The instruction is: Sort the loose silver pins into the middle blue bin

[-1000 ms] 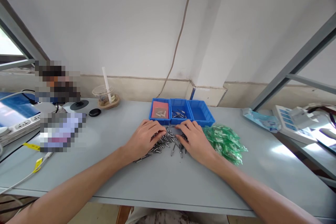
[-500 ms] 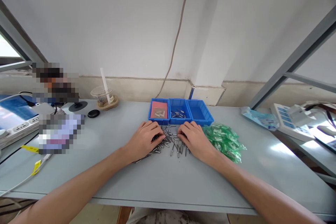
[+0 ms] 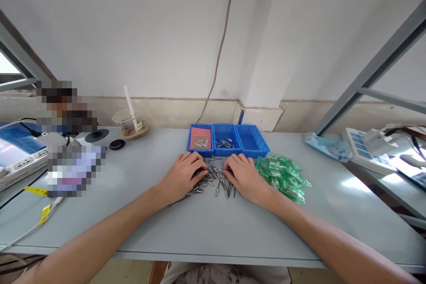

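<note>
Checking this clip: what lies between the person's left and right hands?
In the head view, slim metal pins lie loose on the grey table between the left hand and the right hand.

Bare forearms, pale clothing, dark mottled patch

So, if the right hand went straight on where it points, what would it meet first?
Likely the loose metal pieces lying just ahead of the right hand; depth is unclear, so it may already touch some.
</note>
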A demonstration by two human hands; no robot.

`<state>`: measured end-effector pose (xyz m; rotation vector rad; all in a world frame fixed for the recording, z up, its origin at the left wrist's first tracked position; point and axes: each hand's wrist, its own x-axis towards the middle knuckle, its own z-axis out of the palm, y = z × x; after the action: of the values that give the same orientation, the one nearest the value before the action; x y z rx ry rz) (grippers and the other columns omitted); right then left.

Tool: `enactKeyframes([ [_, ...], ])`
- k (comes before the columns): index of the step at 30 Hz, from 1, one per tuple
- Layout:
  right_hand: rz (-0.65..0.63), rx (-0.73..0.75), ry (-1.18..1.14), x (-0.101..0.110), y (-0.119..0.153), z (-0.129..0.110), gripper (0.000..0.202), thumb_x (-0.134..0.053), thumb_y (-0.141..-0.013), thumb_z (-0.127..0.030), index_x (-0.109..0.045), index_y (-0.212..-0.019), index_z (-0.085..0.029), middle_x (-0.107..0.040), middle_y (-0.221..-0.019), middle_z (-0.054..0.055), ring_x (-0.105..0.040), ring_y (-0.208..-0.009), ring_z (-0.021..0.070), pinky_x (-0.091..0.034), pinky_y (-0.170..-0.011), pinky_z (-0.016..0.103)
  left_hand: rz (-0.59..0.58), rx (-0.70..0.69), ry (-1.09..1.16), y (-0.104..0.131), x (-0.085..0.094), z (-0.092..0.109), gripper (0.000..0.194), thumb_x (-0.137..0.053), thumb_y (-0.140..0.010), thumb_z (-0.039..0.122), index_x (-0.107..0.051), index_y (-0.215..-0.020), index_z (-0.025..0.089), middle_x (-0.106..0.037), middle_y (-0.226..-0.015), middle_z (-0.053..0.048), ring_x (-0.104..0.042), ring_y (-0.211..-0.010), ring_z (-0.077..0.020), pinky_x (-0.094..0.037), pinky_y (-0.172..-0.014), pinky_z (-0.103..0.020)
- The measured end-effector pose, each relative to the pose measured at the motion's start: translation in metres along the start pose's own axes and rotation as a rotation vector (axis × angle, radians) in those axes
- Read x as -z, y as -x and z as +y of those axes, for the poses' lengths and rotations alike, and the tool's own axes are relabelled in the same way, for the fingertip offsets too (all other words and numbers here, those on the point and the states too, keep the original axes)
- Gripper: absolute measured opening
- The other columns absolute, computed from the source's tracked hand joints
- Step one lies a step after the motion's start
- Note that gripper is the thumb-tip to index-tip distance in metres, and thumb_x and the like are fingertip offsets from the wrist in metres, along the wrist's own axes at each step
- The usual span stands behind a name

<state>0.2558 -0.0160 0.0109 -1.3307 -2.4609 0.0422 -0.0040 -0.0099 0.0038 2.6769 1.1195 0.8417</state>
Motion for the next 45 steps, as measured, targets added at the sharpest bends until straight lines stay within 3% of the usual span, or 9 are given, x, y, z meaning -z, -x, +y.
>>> enactKeyframes([
  [7,0.022,-0.022,-0.082,0.0,0.0,0.0,0.016,-0.042,-0.111,-0.019,-0.051,-0.098,-0.023,-0.068,-0.1,0.005,-0.054,-0.092,0.0252,-0.036,-0.079,0.038,-0.004,0.007,0.01,0.0,0.001,0.0,0.013,-0.055,-0.11,0.029,-0.065,-0.107,0.022,-0.065,-0.113,-0.005,-0.057,-0.103,-0.0223,-0.044,-0.091,-0.039],
  [11,0.038,-0.031,-0.039,-0.001,0.0,0.0,0.007,-0.054,-0.109,-0.03,-0.056,-0.107,-0.024,-0.068,-0.108,0.006,-0.055,-0.098,0.0277,-0.037,-0.082,0.039,-0.014,0.013,0.017,0.0,0.002,0.003,0.014,-0.054,-0.11,0.031,-0.066,-0.109,0.023,-0.065,-0.115,-0.005,-0.058,-0.105,-0.0229,-0.045,-0.092,-0.04],
  [16,0.01,-0.011,0.015,-0.002,0.0,0.001,0.015,-0.059,-0.107,-0.038,-0.059,-0.105,-0.023,-0.067,-0.105,0.006,-0.056,-0.096,0.0277,-0.037,-0.082,0.041,-0.04,0.027,0.023,0.0,0.003,0.005,0.019,-0.052,-0.11,0.036,-0.067,-0.116,0.024,-0.064,-0.122,-0.006,-0.058,-0.111,-0.0241,-0.047,-0.097,-0.042],
  [21,-0.001,-0.015,0.003,0.0,-0.001,0.001,0.012,-0.059,-0.108,-0.033,-0.059,-0.1,-0.023,-0.068,-0.1,0.005,-0.057,-0.094,0.0267,-0.036,-0.079,0.039,-0.121,-0.006,0.025,0.001,0.003,0.006,0.037,-0.059,-0.106,0.051,-0.062,-0.133,0.025,-0.059,-0.14,-0.009,-0.053,-0.13,-0.029,-0.045,-0.11,-0.047],
  [27,0.093,-0.089,-0.019,-0.007,-0.002,0.006,0.014,-0.06,-0.107,-0.032,-0.06,-0.118,-0.024,-0.07,-0.117,0.008,-0.061,-0.106,0.0292,-0.039,-0.086,0.04,-0.219,-0.013,0.039,0.004,0.003,0.007,0.064,-0.058,-0.102,0.063,-0.048,-0.155,0.028,-0.049,-0.158,-0.01,-0.043,-0.146,-0.0323,-0.039,-0.121,-0.052],
  [32,0.093,-0.116,0.044,-0.012,-0.005,0.01,0.008,-0.056,-0.108,-0.026,-0.063,-0.107,-0.024,-0.07,-0.109,0.007,-0.062,-0.101,0.029,-0.038,-0.082,0.039,-0.231,-0.011,0.045,0.003,0.003,0.009,0.064,-0.056,-0.103,0.064,-0.047,-0.156,0.029,-0.048,-0.16,-0.01,-0.044,-0.147,-0.0328,-0.039,-0.122,-0.053],
  [38,0.071,-0.073,0.087,-0.01,-0.003,0.008,0.016,-0.048,-0.111,-0.022,-0.058,-0.098,-0.022,-0.068,-0.103,0.007,-0.057,-0.094,0.0273,-0.035,-0.078,0.038,-0.233,-0.007,0.064,0.002,0.003,0.009,0.059,-0.056,-0.104,0.06,-0.049,-0.154,0.029,-0.05,-0.158,-0.009,-0.045,-0.146,-0.0316,-0.04,-0.122,-0.052],
  [45,0.137,-0.083,-0.094,-0.004,-0.004,0.004,0.021,-0.039,-0.113,-0.023,-0.056,-0.101,-0.024,-0.069,-0.103,0.005,-0.056,-0.097,0.0272,-0.036,-0.081,0.039,-0.204,0.007,0.108,0.002,0.006,0.011,0.066,-0.057,-0.104,0.058,-0.037,-0.162,0.032,-0.049,-0.157,-0.009,-0.047,-0.143,-0.0312,-0.042,-0.12,-0.052],
])
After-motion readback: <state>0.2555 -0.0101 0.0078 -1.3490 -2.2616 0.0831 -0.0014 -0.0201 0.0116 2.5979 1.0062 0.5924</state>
